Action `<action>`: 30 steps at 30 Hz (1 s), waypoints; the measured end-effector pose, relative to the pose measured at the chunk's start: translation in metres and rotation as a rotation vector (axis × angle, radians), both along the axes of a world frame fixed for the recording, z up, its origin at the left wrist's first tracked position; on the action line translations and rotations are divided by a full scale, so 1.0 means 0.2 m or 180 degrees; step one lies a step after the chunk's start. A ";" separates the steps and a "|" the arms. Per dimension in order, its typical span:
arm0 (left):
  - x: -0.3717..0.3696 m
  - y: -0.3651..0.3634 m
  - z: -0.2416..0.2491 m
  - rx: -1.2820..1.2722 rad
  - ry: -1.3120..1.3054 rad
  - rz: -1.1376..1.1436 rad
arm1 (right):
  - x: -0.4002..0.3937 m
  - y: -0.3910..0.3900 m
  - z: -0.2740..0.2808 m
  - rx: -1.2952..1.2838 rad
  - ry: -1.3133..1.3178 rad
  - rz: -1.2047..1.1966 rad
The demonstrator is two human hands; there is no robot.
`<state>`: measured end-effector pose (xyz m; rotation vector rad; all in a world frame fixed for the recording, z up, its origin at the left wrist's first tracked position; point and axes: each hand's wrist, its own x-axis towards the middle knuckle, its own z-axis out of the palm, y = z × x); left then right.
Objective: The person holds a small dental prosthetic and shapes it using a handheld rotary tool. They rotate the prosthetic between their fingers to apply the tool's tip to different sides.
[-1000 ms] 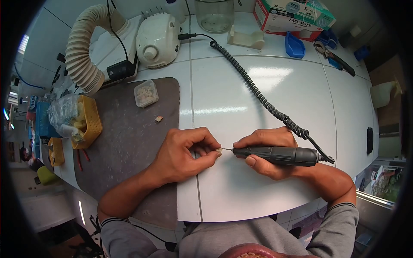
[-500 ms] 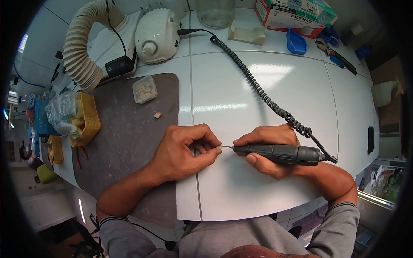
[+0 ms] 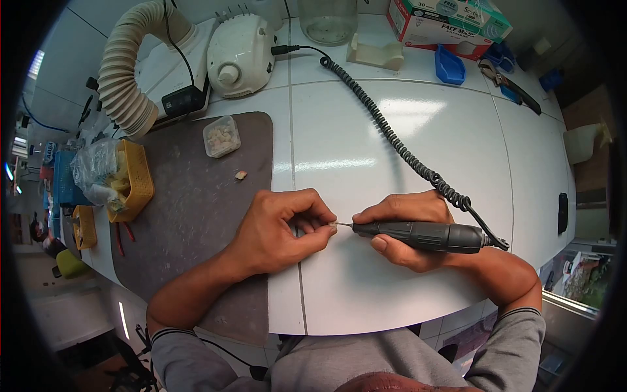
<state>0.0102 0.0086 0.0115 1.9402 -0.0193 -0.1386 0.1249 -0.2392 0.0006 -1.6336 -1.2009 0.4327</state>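
My left hand (image 3: 285,228) pinches a small pale piece (image 3: 333,225) between thumb and index finger, mostly hidden by the fingertips. My right hand (image 3: 418,228) is closed around a black rotary handpiece (image 3: 431,236), lying almost level. Its thin metal bit (image 3: 343,224) points left and meets the small piece. A coiled black cord (image 3: 398,145) runs from the handpiece's rear up to the white control unit (image 3: 240,57). On the brown mat (image 3: 196,189) stand a clear box of small pale pieces (image 3: 222,136) and, below it, one loose pale-orange piece (image 3: 241,175).
A ribbed hose (image 3: 120,78) arches at the upper left. Yellow baskets (image 3: 140,183) stand on the left. Along the back are a glass jar (image 3: 326,23), a cream holder (image 3: 374,53), a face mask box (image 3: 424,29), a blue tray (image 3: 449,65) and pliers (image 3: 519,91).
The handpiece has shifted very slightly left with my right hand, and its rear end and cord sit a little lower. My left hand keeps its pinch.
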 end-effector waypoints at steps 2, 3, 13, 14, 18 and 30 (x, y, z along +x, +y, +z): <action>0.00 0.00 0.00 -0.0001 -0.0001 0.0001 | 0.00 0.00 0.00 0.0013 0.0002 -0.0006; 0.00 0.00 0.00 -0.0001 -0.0003 0.0003 | 0.00 0.00 0.00 0.0019 0.0002 -0.0007; 0.00 -0.01 0.00 -0.0037 0.0072 0.0063 | 0.00 0.00 -0.01 0.0009 -0.0007 0.0042; 0.00 -0.01 0.01 -0.0039 0.0075 0.0062 | 0.00 0.00 -0.01 0.0001 -0.0001 0.0039; 0.00 0.00 0.01 -0.0043 0.0095 0.0043 | 0.00 0.00 0.00 -0.0031 0.0001 0.0017; 0.00 0.00 0.01 -0.0032 0.0060 0.0039 | 0.00 0.00 0.01 -0.0017 -0.0002 0.0001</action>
